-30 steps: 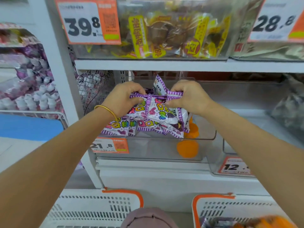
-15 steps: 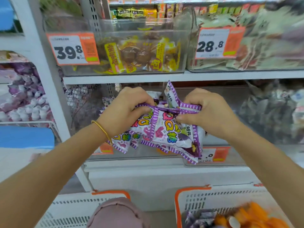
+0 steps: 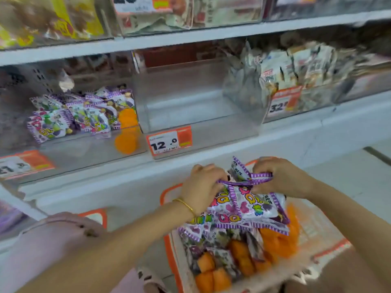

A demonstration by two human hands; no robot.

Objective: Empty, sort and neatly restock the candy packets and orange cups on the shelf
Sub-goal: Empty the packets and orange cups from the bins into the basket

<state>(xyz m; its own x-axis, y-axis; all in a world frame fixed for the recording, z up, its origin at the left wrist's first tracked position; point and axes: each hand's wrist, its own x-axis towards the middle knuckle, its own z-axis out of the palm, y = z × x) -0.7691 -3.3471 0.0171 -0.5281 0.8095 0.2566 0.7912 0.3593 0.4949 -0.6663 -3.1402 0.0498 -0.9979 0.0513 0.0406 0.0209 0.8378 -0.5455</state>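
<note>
Both hands hold a bunch of purple-edged candy packets (image 3: 251,205) over the white and orange basket (image 3: 325,248) on the floor. My left hand (image 3: 202,187) grips the bunch's left top edge and my right hand (image 3: 281,176) pinches its right top edge. Inside the basket lie more purple packets (image 3: 203,240) and several orange cups (image 3: 277,240). On the shelf, the left clear bin (image 3: 84,153) still holds a row of purple packets (image 3: 80,115) with two orange cups (image 3: 127,132) at its right end.
An empty clear bin (image 3: 201,123) with a 12.0 price tag (image 3: 169,141) sits in the shelf's middle. To its right, a bin of grey-white packets (image 3: 296,75). The upper shelf (image 3: 190,37) carries more snack bins. A second basket's orange rim (image 3: 99,214) shows at the left, behind my pink-clad knee.
Both hands have carried the bunch of purple packets out of the left shelf bin and down to the right, over the floor basket. The view has swung right and down.
</note>
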